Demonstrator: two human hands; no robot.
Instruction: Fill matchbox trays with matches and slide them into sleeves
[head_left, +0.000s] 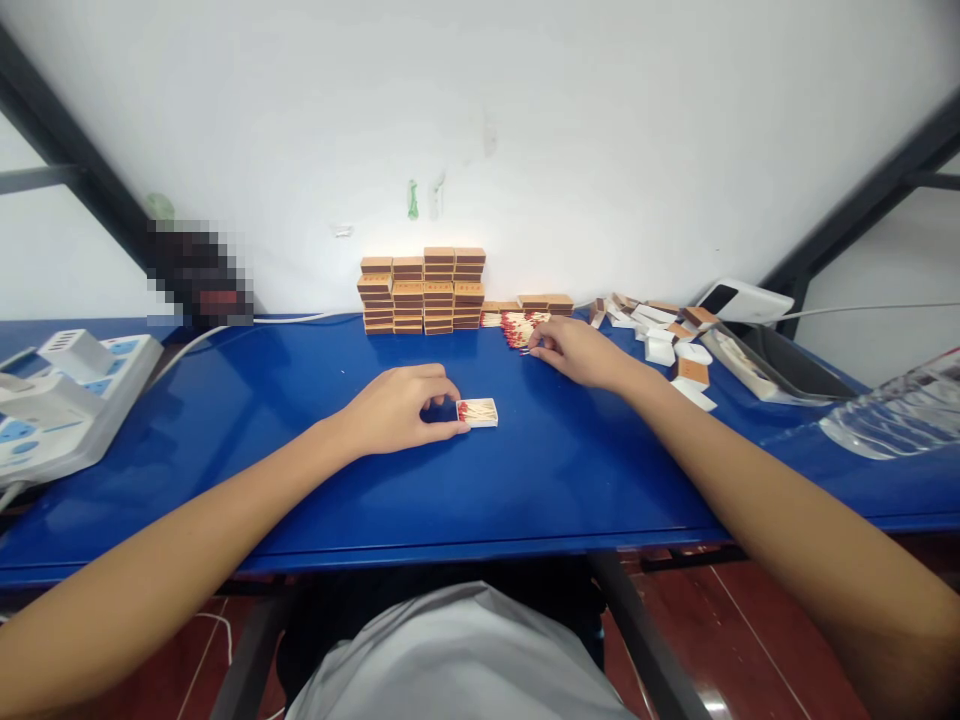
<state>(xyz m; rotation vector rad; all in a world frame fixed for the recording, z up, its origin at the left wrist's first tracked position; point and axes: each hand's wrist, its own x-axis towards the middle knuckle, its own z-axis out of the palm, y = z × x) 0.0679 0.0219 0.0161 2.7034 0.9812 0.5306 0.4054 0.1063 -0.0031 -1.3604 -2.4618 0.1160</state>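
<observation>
On the blue table, a small white matchbox tray (pixel 481 413) holds several red-tipped matches. My left hand (pixel 409 408) grips the tray's left end between thumb and fingers. Farther back, a heap of loose red-headed matches (pixel 517 328) lies near the wall. My right hand (pixel 574 350) is at the right edge of that heap, thumb and fingers pinched together at some matches; how many they hold is hard to make out. Behind the heap and to its left, closed matchboxes (pixel 424 292) stand stacked in columns against the wall.
Loose matchbox sleeves and white trays (pixel 660 348) lie scattered at the right, beside a white device (pixel 746 300) and a dark open case (pixel 795 360). A clear plastic bottle (pixel 892 415) lies at far right. A power strip (pixel 124 375) with plugs occupies the left end.
</observation>
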